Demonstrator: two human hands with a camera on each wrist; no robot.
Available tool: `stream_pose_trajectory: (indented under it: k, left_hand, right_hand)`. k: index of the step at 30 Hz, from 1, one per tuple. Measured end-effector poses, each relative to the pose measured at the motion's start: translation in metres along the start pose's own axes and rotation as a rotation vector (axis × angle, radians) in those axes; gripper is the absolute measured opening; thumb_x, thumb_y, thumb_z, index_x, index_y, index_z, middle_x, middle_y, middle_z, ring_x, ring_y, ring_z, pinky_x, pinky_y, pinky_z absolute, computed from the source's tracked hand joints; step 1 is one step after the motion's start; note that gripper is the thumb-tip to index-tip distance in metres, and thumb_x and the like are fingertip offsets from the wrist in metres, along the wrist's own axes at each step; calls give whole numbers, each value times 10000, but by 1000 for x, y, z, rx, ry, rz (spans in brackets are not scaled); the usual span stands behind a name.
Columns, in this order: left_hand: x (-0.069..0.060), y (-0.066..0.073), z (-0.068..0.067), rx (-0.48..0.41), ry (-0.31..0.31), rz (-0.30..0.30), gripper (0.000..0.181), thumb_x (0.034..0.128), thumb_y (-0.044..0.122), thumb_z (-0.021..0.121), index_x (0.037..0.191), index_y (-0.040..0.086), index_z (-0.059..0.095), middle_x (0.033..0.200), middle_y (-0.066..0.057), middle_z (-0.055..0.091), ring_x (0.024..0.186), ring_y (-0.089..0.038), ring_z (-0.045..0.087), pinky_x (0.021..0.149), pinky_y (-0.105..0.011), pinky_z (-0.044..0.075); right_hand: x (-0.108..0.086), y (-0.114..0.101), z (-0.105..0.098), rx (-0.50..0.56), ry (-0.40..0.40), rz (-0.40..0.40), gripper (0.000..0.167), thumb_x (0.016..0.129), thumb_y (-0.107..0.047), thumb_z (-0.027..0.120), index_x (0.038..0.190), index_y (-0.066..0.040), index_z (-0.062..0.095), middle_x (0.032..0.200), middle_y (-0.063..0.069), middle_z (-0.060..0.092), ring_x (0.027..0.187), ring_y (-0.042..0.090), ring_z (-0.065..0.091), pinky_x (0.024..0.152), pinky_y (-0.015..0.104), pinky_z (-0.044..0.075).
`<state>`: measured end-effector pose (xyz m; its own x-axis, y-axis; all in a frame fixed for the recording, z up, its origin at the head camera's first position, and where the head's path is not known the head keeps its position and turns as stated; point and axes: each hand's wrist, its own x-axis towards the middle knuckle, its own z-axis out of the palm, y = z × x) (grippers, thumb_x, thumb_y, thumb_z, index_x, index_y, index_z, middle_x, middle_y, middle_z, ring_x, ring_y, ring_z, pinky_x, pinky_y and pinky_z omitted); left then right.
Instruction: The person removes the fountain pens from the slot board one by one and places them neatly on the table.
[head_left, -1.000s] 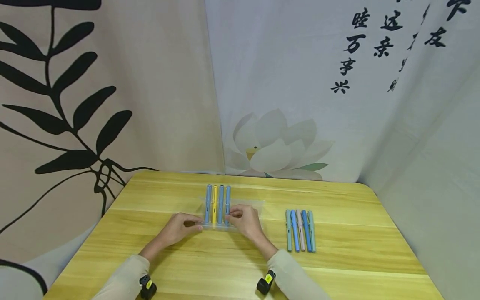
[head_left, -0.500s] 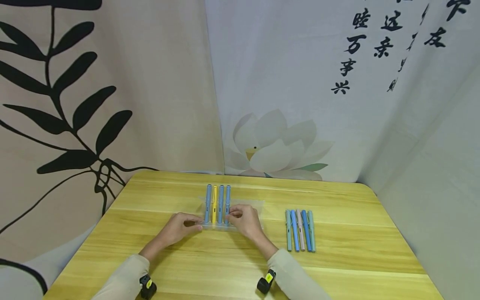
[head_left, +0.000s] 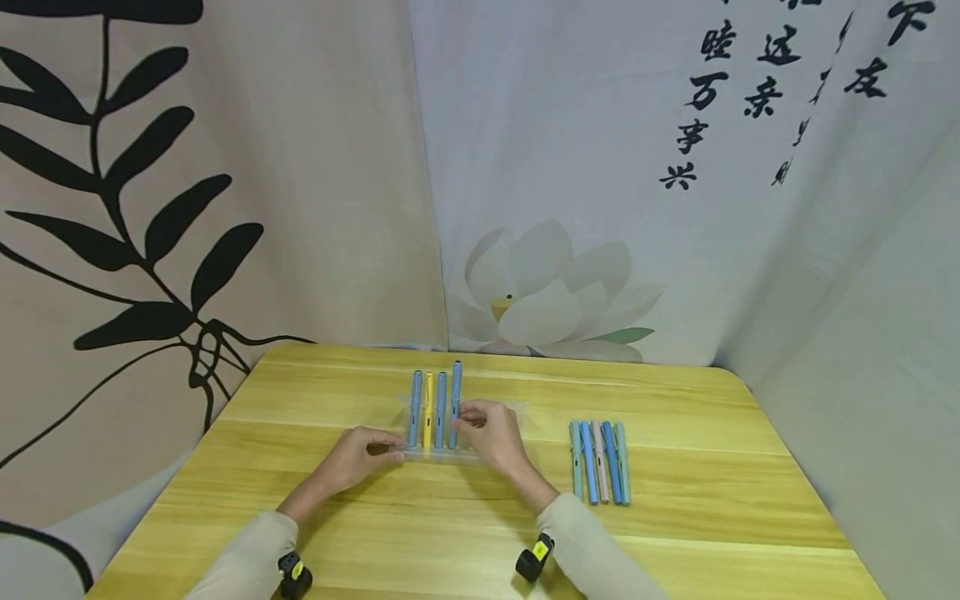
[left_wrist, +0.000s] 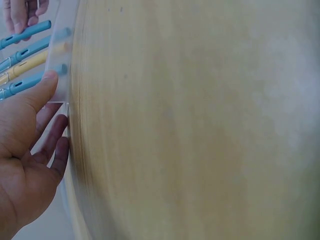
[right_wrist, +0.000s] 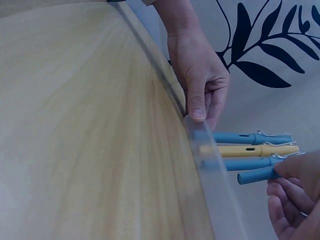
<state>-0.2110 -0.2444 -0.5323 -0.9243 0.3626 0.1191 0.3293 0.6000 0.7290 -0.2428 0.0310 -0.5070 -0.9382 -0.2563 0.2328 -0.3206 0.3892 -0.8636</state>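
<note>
My left hand (head_left: 356, 458) pinches the left end of a clear plastic holder (head_left: 438, 456); its thumb (left_wrist: 47, 85) lies over the clear edge in the left wrist view. Three pens stand side by side in the holder: a blue one (head_left: 416, 408), a yellow one (head_left: 428, 408) and another blue one (head_left: 441, 408). To their right, my right hand (head_left: 491, 437) pinches a further blue pen (head_left: 456, 383) between thumb and fingers. In the right wrist view this pen (right_wrist: 257, 175) has its near end outside the clear strip (right_wrist: 220, 195).
On the wooden table (head_left: 712, 467), to the right of the right hand, several pens lie in a row, green, blue and a greyish one (head_left: 601, 462). A curtain (head_left: 337, 167) with printed leaves, a flower and characters hangs behind the table.
The blue pen in my right hand has moved up, away from the holder's front edge, and its top now stands above the others. My left hand keeps its place.
</note>
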Motion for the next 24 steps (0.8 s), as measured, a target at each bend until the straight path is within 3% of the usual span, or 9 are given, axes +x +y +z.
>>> stream_pose_trajectory:
  k: [15,24]
  left_hand:
    - [-1,0,-1,1,11,-15,296,951,287,742,1189,114,768,1194,-68,746,1123,-283,688,970,-520,550]
    - [-1,2,-1,-7,12,-19,287,952,267,745,1189,108,768,1207,-86,740,1147,-316,678,984,-544,538]
  right_hand:
    - [-10,-10,-30,-25,16,-32,195,954,-188,745,1109,-71,769,993,30,780,896,155,729,783,285,604]
    - [-19,-10,-52,-36,43,11,209,954,-207,747,1134,-101,765,1022,11,775,927,150,718,815,301,600]
